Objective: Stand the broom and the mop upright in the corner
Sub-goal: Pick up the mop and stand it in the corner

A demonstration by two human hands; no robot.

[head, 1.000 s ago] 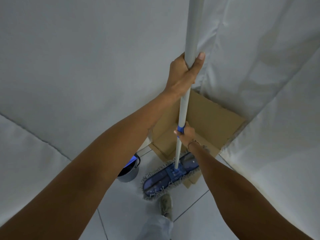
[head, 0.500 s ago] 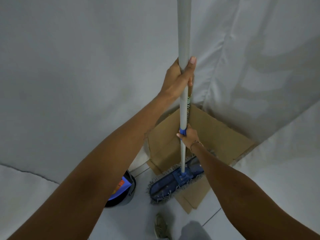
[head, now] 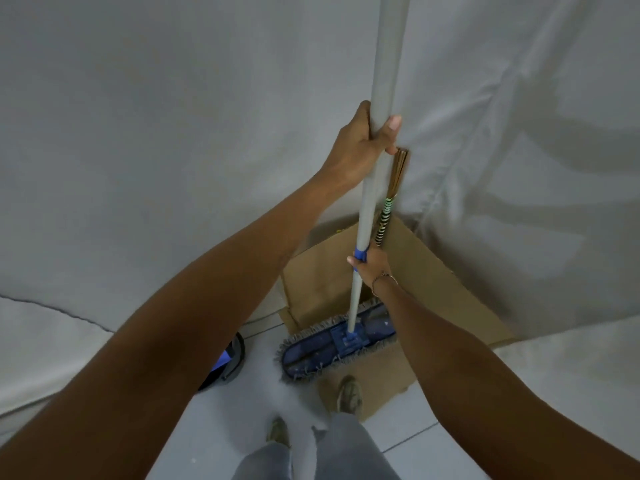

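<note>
The mop has a long grey handle (head: 372,188) and a flat blue fringed head (head: 337,344) resting on the floor at the edge of the cardboard. I hold it nearly upright. My left hand (head: 363,147) grips the handle high up. My right hand (head: 369,268) grips it lower, at a blue collar. Right behind the mop handle stands the broom (head: 386,220), with a striped green and black handle and brown bristles pointing up, leaning in the corner of the white sheets. Its lower part is hidden behind my right hand.
White fabric sheets (head: 173,133) cover both walls and meet in the corner. Brown cardboard (head: 426,282) lies on the floor and against the corner. A dark bucket (head: 230,360) sits on the left. My feet (head: 349,393) stand on the pale tiles.
The mop head has slid closer to the corner onto the cardboard edge. The handle stands more upright, and the broom behind it has come into view.
</note>
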